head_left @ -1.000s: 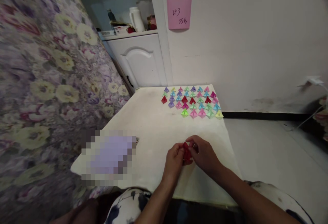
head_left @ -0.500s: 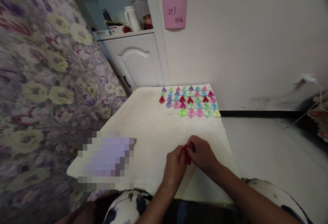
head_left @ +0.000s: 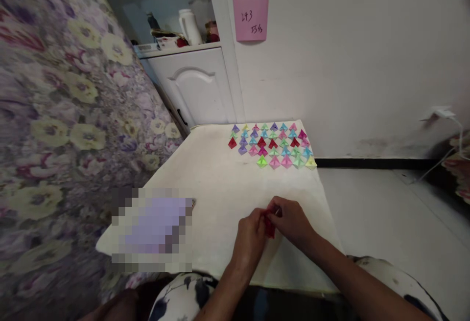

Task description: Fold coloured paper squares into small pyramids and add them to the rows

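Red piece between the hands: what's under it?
Cream tabletop shows around the red piece. Directly beneath is hidden by the piece, left hand and right hand; can't tell what's there.

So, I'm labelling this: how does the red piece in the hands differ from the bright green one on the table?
The red piece is held between the left hand and right hand; the bright green piece lies on the table. The hands partly hide the red piece, while the bright green piece shows its pointed shape. Both look like small folded paper.

Dim, diffuse light with blurry, distorted edges.
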Demonstrator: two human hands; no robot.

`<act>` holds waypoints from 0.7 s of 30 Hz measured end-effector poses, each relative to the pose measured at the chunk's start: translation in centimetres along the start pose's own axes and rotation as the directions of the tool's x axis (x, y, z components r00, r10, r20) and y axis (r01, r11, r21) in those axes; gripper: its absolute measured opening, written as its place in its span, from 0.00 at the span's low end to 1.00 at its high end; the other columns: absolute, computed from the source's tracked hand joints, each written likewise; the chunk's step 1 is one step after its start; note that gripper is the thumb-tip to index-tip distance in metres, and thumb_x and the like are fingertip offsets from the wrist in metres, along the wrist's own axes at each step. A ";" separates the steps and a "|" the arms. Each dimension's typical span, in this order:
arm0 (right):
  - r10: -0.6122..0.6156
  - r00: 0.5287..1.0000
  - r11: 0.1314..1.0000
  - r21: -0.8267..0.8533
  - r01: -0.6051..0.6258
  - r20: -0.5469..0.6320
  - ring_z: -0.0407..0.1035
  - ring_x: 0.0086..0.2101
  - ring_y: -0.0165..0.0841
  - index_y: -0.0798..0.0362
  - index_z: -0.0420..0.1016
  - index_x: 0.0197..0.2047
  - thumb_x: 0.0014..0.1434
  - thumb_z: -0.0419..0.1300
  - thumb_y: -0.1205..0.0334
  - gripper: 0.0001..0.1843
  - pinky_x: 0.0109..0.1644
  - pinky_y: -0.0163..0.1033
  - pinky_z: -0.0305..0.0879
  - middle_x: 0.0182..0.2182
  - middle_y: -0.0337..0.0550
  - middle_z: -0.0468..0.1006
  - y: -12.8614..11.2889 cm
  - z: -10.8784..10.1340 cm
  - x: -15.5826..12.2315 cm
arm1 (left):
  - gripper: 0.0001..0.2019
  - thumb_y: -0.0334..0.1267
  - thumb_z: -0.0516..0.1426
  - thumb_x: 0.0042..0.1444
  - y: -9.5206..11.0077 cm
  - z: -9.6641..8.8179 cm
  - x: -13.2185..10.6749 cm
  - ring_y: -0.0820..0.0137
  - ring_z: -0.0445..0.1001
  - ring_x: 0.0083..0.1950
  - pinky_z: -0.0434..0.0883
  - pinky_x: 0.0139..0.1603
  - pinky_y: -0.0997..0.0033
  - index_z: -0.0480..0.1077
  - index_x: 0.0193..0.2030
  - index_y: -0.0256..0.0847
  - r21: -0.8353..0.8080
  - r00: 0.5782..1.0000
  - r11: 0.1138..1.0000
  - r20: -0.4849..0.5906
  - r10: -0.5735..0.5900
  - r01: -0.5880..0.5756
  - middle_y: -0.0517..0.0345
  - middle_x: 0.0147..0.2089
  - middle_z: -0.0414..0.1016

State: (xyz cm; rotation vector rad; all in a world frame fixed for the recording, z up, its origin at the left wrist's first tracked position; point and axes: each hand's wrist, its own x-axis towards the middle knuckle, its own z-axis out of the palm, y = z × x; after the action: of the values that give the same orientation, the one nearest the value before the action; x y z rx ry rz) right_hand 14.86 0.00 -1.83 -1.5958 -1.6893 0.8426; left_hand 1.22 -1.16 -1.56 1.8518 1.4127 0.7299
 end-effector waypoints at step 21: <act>0.000 0.999 0.952 -0.305 0.015 0.050 0.63 0.25 0.28 0.52 0.65 0.27 0.43 0.55 0.72 0.06 0.28 0.32 0.45 0.22 0.35 0.72 1.8 2.1 0.2 | 0.10 0.30 0.46 0.55 -1.6 1.4 0.1 0.69 0.72 0.36 0.62 0.35 0.73 0.67 0.35 0.42 0.267 0.998 0.962 0.017 -0.061 0.054 0.56 0.34 0.74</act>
State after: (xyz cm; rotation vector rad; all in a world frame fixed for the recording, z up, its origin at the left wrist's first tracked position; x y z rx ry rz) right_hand 14.17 0.29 -4.48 -1.7812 -1.9345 0.6429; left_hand 1.42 -1.08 -3.67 2.0048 1.6058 0.5048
